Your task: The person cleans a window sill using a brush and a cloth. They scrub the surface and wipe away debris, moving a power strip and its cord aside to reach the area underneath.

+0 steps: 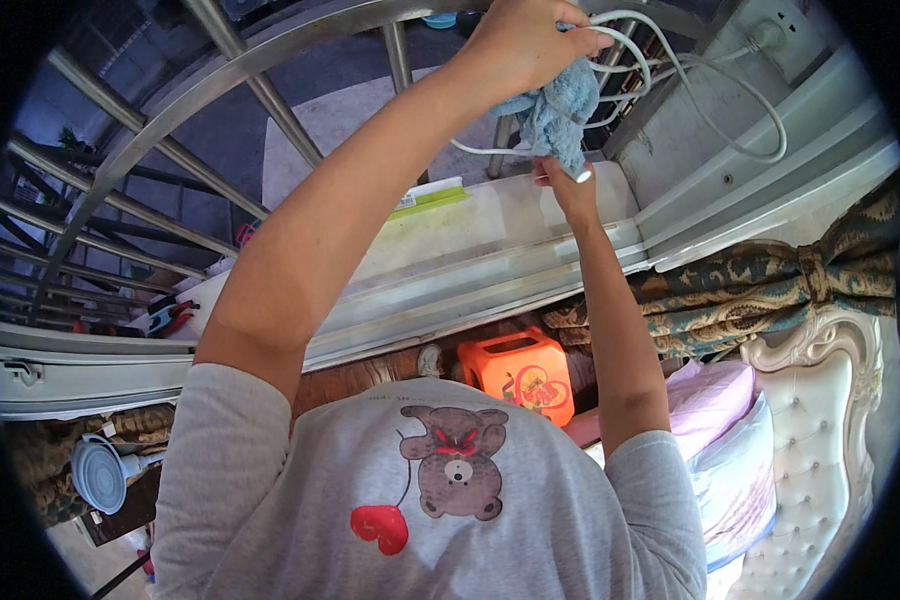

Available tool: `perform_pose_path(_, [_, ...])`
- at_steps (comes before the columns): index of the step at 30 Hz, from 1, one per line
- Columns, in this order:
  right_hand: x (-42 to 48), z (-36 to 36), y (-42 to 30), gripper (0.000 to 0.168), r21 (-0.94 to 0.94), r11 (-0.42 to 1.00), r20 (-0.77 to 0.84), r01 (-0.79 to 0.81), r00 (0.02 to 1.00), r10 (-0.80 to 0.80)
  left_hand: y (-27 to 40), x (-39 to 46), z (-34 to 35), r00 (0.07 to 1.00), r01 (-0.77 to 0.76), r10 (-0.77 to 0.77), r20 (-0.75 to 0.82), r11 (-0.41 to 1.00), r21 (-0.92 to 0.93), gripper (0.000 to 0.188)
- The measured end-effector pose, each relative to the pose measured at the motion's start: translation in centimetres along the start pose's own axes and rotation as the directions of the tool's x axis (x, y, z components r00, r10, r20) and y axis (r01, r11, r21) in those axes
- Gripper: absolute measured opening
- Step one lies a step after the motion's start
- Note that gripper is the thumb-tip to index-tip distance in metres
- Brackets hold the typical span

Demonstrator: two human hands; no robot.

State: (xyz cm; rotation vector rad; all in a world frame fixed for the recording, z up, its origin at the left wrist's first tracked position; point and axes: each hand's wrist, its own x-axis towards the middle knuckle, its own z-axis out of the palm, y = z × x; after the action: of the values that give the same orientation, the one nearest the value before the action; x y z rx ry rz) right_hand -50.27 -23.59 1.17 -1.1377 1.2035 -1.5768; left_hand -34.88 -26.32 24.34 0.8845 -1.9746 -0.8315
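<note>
My left hand [529, 49] is raised over the window ledge, its fingers closed on a fluffy blue cloth [570, 94]. Loops of a white cable [664, 37] pass by its fingertips and hang to the right; whether the fingers also grip the cable cannot be seen. Below it, my right hand [576, 196] grips the lower end of the same cloth. A short white cylindrical end [584, 177] pokes out beside its fingers. The cloth hides whatever lies inside it. One stretch of the cable runs leftward from behind the cloth.
Metal window bars [285, 120] curve across the far side. On the ledge [495, 232] lie a green-and-white item [427, 198] and, at left, a red-handled tool [171, 319]. An orange plastic stool [521, 375], a tied curtain [720, 307] and a tufted headboard [802, 450] stand nearer.
</note>
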Motion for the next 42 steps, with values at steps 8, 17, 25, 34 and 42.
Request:
perform_pose_path(8, [-2.6, -0.6, -1.9, 0.024, -0.124, 0.941, 0.071, -0.316, 0.943, 0.326, -1.2, -0.3, -0.8, 0.993, -0.114, 0.115, -0.025, 0.992, 0.048, 0.028])
perform_pose_path(17, [-2.5, 0.9, -1.4, 0.025, 0.074, 0.994, 0.037, -0.086, 0.996, 0.084, -1.1, -0.1, -0.5, 0.997, -0.073, 0.073, -0.004, 0.997, 0.024, 0.027])
perform_pose_path(25, [-8.3, 2.5, -2.9, 0.027, 0.002, 0.91, 0.204, -0.415, 0.891, 0.406, -0.4, -0.3, -0.6, 0.999, -0.024, 0.023, 0.026, 0.999, 0.039, 0.027])
perform_pose_path(34, [-4.3, 4.0, -0.9, 0.022, -0.028, 0.946, 0.255, -0.324, 0.912, 0.32, -0.8, 0.0, -0.1, 0.998, -0.061, 0.061, 0.003, 0.998, 0.01, 0.028])
perform_pose_path(42, [-6.2, 1.0, -5.0, 0.021, -0.14, 0.915, 0.205, -0.378, 0.893, 0.4, -1.1, -0.1, -0.6, 0.997, -0.075, 0.074, 0.01, 0.995, 0.061, 0.029])
